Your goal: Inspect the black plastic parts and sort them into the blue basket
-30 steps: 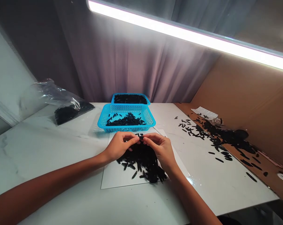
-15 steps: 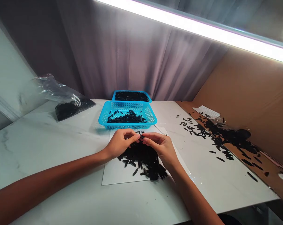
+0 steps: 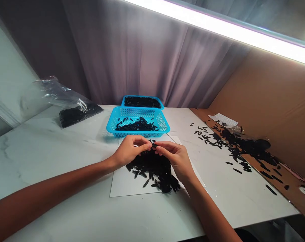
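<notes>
My left hand [image 3: 129, 150] and my right hand [image 3: 174, 156] meet over a heap of small black oblong pieces [image 3: 154, 169] that lies on a white sheet [image 3: 122, 183]. The fingertips of both hands pinch one small black piece [image 3: 153, 145] between them, just above the heap's far edge. Both hands have their fingers curled and pressed together. Right behind the hands stands a blue plastic basket [image 3: 138, 123] with several black pieces in it.
A second blue basket [image 3: 142, 101] full of black pieces stands behind the first. A clear plastic bag [image 3: 66, 107] with black pieces lies at the back left. More black pieces [image 3: 238, 148] are scattered at the right, over brown cardboard [image 3: 280, 168]. The table's front edge runs near me.
The hands stay together on the small piece; the fingers have shifted only slightly. The view has tipped a little, so everything sits a bit higher in the picture.
</notes>
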`<state>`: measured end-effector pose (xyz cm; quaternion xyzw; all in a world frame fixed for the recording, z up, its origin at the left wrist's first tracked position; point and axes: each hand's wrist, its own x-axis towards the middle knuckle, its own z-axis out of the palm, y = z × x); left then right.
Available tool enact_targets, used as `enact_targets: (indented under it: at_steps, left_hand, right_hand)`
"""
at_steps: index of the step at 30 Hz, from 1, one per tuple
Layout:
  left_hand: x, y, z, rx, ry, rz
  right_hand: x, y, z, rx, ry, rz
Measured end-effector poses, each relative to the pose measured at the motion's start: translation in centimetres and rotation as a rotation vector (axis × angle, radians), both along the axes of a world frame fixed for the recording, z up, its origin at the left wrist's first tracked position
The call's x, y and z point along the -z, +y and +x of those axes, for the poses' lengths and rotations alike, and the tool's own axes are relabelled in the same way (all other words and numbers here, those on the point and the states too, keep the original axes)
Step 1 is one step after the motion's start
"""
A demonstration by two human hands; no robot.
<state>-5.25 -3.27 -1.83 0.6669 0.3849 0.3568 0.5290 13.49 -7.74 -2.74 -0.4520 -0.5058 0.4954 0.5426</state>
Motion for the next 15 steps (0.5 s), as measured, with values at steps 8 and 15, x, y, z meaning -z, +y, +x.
enact_targets:
  at_steps: [8, 15]
  left_hand:
    - [0.23, -0.38, -0.11, 0.025, -0.041, -0.149]
    - [-0.10, -0.53, -0.16, 0.018, -0.056, -0.223]
  right_hand:
    - [0.15, 0.08, 0.05, -0.047, 0.000, 0.013]
    - [0.25, 0.01, 0.12, -0.070, -0.032, 0.056]
